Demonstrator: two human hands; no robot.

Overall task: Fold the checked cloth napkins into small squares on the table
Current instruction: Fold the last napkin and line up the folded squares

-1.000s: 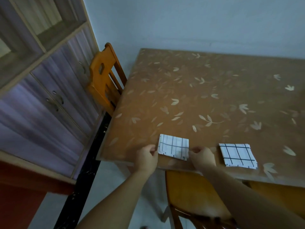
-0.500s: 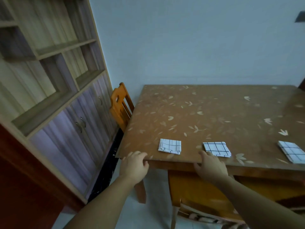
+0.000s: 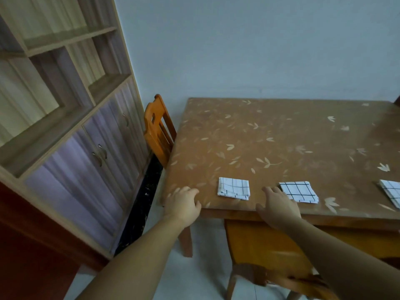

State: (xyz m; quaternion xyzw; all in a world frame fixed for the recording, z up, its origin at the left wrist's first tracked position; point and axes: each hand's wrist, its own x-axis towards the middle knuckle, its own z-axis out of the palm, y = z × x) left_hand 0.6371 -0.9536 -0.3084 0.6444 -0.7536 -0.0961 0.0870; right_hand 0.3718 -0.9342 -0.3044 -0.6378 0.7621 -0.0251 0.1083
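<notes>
Three checked napkins lie along the near edge of the bench (image 3: 281,135), each already a small square, so I judge the folding here done or close to it. I take the middle napkin (image 3: 298,192) as my landmark. To its left, well apart, sits the left napkin (image 3: 233,189), its top layer a little loose at one corner. To its right, cut by the frame edge, is the right napkin (image 3: 390,192). They are spaced out in a row, I judge so that each keeps its shape and none gets disturbed.

My right hand (image 3: 278,207) rests flat on the bench just left of the middle napkin, fingers relaxed and spread, fingertips beside its edge; whether they touch the cloth I cannot tell. My left hand (image 3: 184,204) lies on the bench corner, left of the left napkin, fingers loose, holding nothing.

Below the middle napkin a wooden chair (image 3: 270,252) is tucked under the bench, between me and it. Far to the left stand another chair (image 3: 158,131) and a cabinet (image 3: 71,135) with open shelves.
</notes>
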